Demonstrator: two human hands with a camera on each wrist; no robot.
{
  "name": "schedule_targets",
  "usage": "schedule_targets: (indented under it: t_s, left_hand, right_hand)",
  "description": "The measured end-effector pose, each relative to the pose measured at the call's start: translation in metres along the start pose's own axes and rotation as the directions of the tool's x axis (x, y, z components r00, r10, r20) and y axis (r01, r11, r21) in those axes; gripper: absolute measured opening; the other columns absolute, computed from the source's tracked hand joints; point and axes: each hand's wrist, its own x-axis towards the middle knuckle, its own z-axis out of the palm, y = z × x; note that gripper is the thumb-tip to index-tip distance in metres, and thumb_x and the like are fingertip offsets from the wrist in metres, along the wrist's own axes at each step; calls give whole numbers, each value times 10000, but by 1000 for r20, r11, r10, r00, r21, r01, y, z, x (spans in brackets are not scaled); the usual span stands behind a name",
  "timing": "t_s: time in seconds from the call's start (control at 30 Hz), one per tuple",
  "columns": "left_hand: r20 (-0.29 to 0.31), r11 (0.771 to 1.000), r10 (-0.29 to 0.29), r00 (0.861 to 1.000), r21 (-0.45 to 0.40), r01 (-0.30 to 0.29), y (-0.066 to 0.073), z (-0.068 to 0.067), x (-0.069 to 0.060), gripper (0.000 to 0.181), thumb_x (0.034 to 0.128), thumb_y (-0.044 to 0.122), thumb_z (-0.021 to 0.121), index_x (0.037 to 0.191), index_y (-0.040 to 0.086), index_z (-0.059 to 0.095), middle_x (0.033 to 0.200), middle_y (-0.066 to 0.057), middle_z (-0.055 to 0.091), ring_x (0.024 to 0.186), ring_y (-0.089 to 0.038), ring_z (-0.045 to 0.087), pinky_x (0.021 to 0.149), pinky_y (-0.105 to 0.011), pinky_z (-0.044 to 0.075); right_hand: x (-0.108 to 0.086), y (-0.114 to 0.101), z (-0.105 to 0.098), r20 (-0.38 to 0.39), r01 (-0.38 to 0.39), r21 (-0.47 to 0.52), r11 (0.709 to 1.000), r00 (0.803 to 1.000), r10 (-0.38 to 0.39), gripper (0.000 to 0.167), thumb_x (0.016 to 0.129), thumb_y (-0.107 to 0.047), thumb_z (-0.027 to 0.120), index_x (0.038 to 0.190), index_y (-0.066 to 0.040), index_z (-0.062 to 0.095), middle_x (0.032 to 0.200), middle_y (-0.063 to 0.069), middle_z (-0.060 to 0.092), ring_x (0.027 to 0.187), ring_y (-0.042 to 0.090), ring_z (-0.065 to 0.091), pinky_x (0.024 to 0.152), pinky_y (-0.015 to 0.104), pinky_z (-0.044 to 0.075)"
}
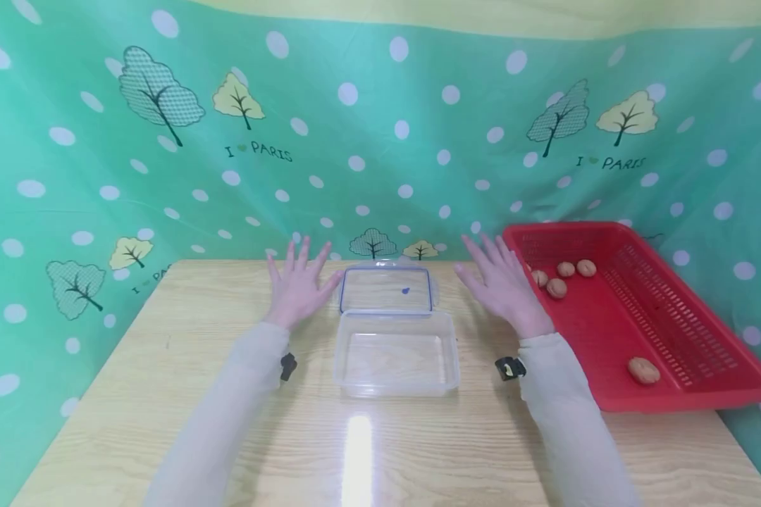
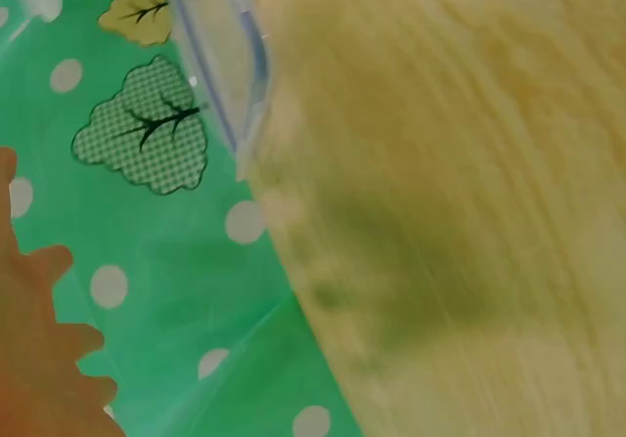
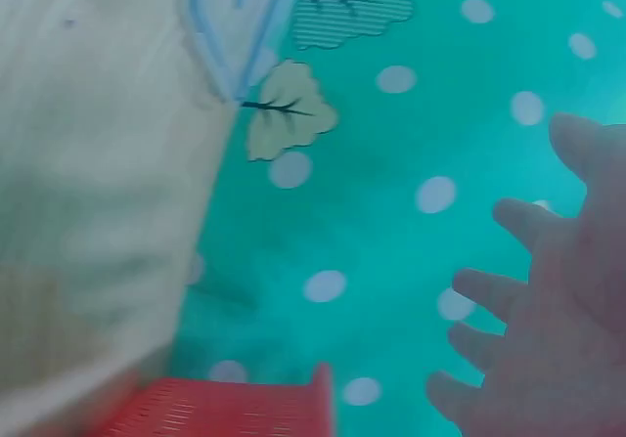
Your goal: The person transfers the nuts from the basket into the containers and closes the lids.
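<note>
Two hands, empty, fingers spread: in the head view, the left hand [image 1: 297,290] and right hand [image 1: 502,289] flank a clear plastic food container [image 1: 394,366] on the counter [image 1: 196,310], its blue-edged lid [image 1: 380,290] just beyond. Outward of the right hand, a red basket [image 1: 609,338] holds walnuts [image 1: 557,288]. The container looks light, stiff and slick, best gripped by opposite rims; the walnuts, likely hard and prone to rolling, suit a fingertip pinch. Left wrist view: the left hand splayed, apart from the lid. Right wrist view: the right hand likewise empty.
</note>
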Motion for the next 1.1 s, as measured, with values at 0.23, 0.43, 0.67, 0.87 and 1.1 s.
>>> schedule_targets:
  t_s: [0.23, 0.43, 0.67, 0.87, 1.1]
  left_hand:
    - [64, 989, 89, 994, -121, -80, 1, 5, -11, 681, 987, 588, 323, 1558, 239, 196, 1596, -156, 29, 1437, -381, -44, 1026, -594, -234]
    - [113, 965, 210, 971, -183, -187, -1, 14, -27, 623, 1011, 429, 427, 1557, 226, 205, 1599, -122, 26, 1443, -364, -12, 1064, -625, -162]
    - [111, 923, 300, 948, -286, -259, 0, 21, -47, 566, 1031, 352, 417, 1549, 203, 243, 1587, -157, 125, 1436, -377, 95, 1103, -622, -69]
    - [149, 881, 257, 955, -443, -168, 2, 20, -66, 557, 1029, 322, 453, 1522, 117, 296, 1349, -196, 488, 1162, -355, 519, 987, -559, 411]
    - [228, 711, 264, 937, -702, -30, 1, 16, -78, 563, 980, 146, 557, 1481, 63, 312, 830, -70, 623, 740, -234, 633, 638, -304, 540]
  right_hand:
    - [-5, -17, -23, 21, 39, -18, 999, 999, -39, 667, 1006, -481, 393, 1564, -193, 170, 1599, 155, 68, 1442, 381, -24, 1040, 717, 183]
    - [-11, -31, -39, 52, 82, -4, 997, 995, -81, 670, 990, -430, 466, 1558, -193, 202, 1587, 174, 94, 1439, 375, 23, 1034, 700, 237]
    - [-14, -34, -52, 99, 110, 12, 994, 989, -111, 669, 983, -428, 491, 1553, -203, 224, 1576, 182, 120, 1430, 384, 67, 1022, 687, 279]
    - [-16, -26, -58, 124, 129, -2, 992, 984, -128, 681, 975, -428, 515, 1552, -204, 230, 1567, 184, 140, 1413, 389, 119, 982, 682, 342]
    - [-14, -8, -69, 118, 165, -49, 985, 980, -159, 673, 973, -381, 538, 1541, -157, 252, 1521, 213, 219, 1375, 409, 195, 982, 647, 374]
